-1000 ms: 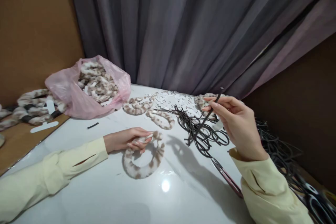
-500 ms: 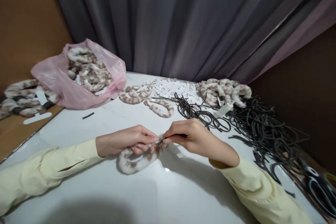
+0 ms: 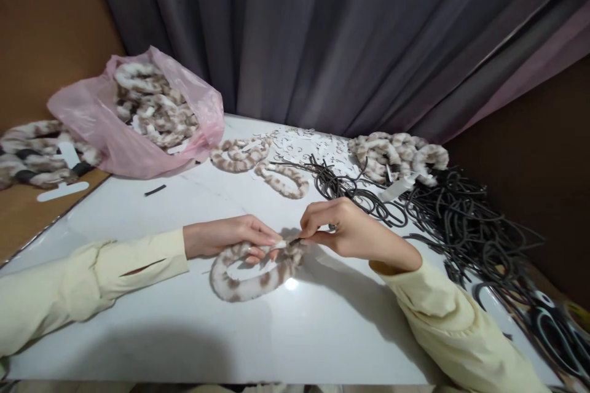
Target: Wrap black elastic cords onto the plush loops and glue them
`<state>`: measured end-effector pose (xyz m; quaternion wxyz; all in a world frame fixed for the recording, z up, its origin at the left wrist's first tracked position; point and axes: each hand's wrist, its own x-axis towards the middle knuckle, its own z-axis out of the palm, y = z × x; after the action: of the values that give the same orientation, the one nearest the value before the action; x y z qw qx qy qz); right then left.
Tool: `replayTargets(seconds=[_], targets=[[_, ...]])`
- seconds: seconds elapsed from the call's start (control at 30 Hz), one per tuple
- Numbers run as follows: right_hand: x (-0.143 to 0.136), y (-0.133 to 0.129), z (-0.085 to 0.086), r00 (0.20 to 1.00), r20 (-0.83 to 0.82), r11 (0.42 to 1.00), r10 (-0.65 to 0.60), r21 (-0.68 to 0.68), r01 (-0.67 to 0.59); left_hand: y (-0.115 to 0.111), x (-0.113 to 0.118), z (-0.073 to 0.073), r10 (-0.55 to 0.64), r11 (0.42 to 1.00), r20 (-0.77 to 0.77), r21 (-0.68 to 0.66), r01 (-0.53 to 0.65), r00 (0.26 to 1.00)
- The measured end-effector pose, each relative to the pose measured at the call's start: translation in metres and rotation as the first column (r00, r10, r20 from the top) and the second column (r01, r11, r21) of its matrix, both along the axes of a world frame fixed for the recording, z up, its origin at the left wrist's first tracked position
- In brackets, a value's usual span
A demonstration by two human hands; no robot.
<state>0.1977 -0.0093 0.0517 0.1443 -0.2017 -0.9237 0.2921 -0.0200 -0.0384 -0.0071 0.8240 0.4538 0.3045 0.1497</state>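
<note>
A white and brown plush tube lies curved into a loop on the white table. My left hand pinches its upper side near one end, thumb and fingers closed on the fur. From the end by my left fingertips a bit of black cord sticks out. My right hand holds that cord between thumb and forefinger, just right of the fur. How far the cord runs inside the tube is hidden.
Behind stand a pink plastic bag of plush tubes and two loose plush loops. Black cords spread on the right, beside a plush pile and scissors. White scraps lie at the back; a cord piece lies left.
My right hand has drawn slightly to the right, and more black cord shows between the hands. The view has shifted, bringing the table's front edge into sight.
</note>
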Motion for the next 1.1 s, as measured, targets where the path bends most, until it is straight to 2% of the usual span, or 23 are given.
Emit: replayTargets(seconds=[0.1,0.17,0.23,0.3,0.33,0.37,0.5,0.6,0.67,0.77,0.93,1.1], targets=[[0.006,0.000,0.010,1.000,-0.029,0.998,-0.007,0.065,0.008,-0.001,-0.003,0.017,0.090,0.970,-0.107,0.236,-0.063,0.990],[0.009,-0.001,0.017,0.997,-0.072,0.993,-0.035,0.112,0.043,-0.003,-0.007,0.032,0.186,0.906,-0.185,0.413,-0.096,0.965],[0.011,-0.002,0.022,0.989,-0.120,0.983,-0.085,0.151,0.103,-0.005,-0.009,0.042,0.345,0.788,-0.217,0.596,-0.157,0.913],[0.011,-0.004,0.025,0.980,-0.156,0.973,-0.124,0.175,0.151,-0.007,-0.009,0.041,0.459,0.639,-0.176,0.747,-0.185,0.871],[0.011,-0.004,0.026,0.978,-0.164,0.970,-0.130,0.182,0.159,-0.008,-0.008,0.036,0.473,0.591,-0.153,0.785,-0.184,0.867],[0.010,-0.005,0.025,0.979,-0.161,0.970,-0.125,0.186,0.155,-0.008,-0.006,0.029,0.460,0.582,-0.144,0.795,-0.175,0.876],[0.007,-0.004,0.016,0.996,-0.074,0.984,-0.050,0.168,0.062,-0.007,0.001,0.004,0.351,0.757,-0.243,0.642,-0.121,0.904],[0.002,-0.004,0.006,1.000,-0.014,0.992,-0.007,0.124,0.009,-0.002,-0.001,0.003,0.224,0.872,-0.243,0.482,-0.083,0.944],[-0.001,-0.006,0.001,1.000,-0.019,0.994,0.006,0.105,-0.004,0.001,-0.003,0.006,0.167,0.918,-0.199,0.388,-0.078,0.966],[-0.006,-0.009,-0.005,0.997,-0.068,0.996,0.026,0.091,-0.019,0.006,-0.006,0.006,0.165,0.939,-0.157,0.328,-0.107,0.974],[-0.013,-0.010,-0.017,0.987,-0.163,0.997,0.014,0.074,-0.002,0.008,-0.006,-0.003,0.230,0.944,-0.159,0.274,-0.181,0.960],[-0.017,-0.009,-0.027,0.977,-0.213,0.996,-0.020,0.078,0.038,0.006,-0.005,-0.002,0.229,0.952,-0.126,0.238,-0.194,0.965]])
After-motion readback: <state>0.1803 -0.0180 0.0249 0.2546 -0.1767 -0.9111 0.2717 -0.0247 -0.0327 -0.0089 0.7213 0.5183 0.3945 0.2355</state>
